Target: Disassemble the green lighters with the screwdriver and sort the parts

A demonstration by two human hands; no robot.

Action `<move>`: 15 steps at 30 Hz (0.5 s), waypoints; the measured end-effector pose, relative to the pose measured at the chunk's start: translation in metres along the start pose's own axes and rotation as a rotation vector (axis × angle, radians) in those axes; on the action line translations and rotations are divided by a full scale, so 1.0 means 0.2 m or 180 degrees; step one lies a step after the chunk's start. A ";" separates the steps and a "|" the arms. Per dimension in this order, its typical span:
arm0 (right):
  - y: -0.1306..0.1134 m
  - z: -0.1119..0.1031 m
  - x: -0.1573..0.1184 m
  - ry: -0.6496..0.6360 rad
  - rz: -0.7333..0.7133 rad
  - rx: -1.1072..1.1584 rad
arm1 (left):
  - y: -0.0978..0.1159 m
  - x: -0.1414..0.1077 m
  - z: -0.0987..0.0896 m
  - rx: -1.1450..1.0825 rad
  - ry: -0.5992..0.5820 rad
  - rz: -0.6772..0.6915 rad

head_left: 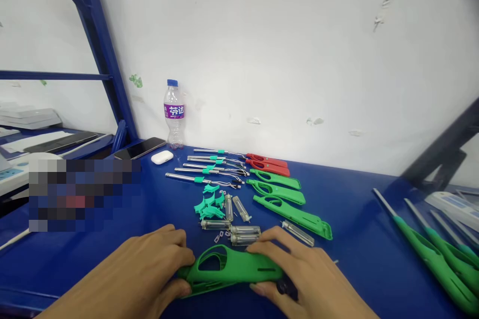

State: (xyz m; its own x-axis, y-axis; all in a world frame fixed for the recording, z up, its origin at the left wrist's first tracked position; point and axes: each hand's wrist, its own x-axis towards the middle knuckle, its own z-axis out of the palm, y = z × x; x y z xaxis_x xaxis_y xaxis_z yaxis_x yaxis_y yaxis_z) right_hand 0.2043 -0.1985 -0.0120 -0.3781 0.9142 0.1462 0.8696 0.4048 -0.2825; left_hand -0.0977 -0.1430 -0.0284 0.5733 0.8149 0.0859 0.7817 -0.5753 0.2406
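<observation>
Low at the front of the blue table, a green lighter casing (239, 265) lies sideways between my hands. My left hand (159, 261) pinches its narrow end beside the oval trigger opening. Around the wide end wrap the fingers of my right hand (295, 269). A gap shows along the casing's lower edge. Something small and dark (286, 286) shows under my right palm; its kind is hidden. Just beyond the casing lie clear fuel tanks (245, 232), small pale clips (220, 236) and a pile of teal triggers (210, 204).
Metal lighter rods with wires (200, 179) lie in a row behind. Green half-shells (294, 215) and red ones (267, 165) sit right of them. Whole green lighters (434, 259) lie far right. A bottle (174, 119), earbud case (162, 157) and phone (140, 148) stand near the wall.
</observation>
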 end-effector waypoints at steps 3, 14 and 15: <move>0.00 0.02 0.00 -0.0154 0.0034 -0.0008 | -0.08 -0.06 0.09 0.0131 0.0150 0.0108; -0.01 0.05 -0.03 0.0150 -0.0227 -0.0184 | -0.06 -0.09 -0.04 -0.0141 -0.0169 0.0190; -0.01 0.04 -0.03 0.0131 -0.0204 -0.0197 | -0.07 -0.08 -0.05 -0.0218 -0.0236 0.0225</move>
State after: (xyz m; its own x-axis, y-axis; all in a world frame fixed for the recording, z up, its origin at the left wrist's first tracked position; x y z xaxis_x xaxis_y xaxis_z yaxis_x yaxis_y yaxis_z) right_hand 0.2023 -0.2047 -0.0206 -0.4213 0.8843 0.2012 0.8625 0.4593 -0.2124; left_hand -0.1193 -0.1477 -0.0237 0.6450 0.7634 0.0340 0.7215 -0.6230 0.3023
